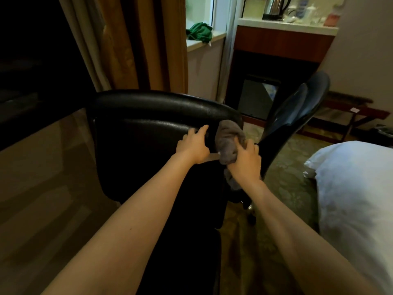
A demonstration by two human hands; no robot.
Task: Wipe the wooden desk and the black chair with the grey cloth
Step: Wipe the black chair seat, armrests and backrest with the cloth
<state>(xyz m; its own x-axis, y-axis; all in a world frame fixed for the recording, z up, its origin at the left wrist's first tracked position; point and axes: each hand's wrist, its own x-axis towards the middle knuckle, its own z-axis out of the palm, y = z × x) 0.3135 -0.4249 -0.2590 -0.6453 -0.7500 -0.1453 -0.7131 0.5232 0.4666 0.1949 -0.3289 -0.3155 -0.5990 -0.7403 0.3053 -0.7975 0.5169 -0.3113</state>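
Your right hand (pixel 244 160) clutches the soft, limp grey cloth (pixel 228 141), bunched against the right end of the top edge of the black chair (pixel 148 107). Your left hand (pixel 192 145) rests with fingers extended on the chair's back, just left of the cloth. The chair probably swivels, so brace that firm padded edge.

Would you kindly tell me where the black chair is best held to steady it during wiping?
On the black chair, probably the rounded top edge, from above, left of the grey cloth: a padded roll fingers can wrap. The left hand rests just below.
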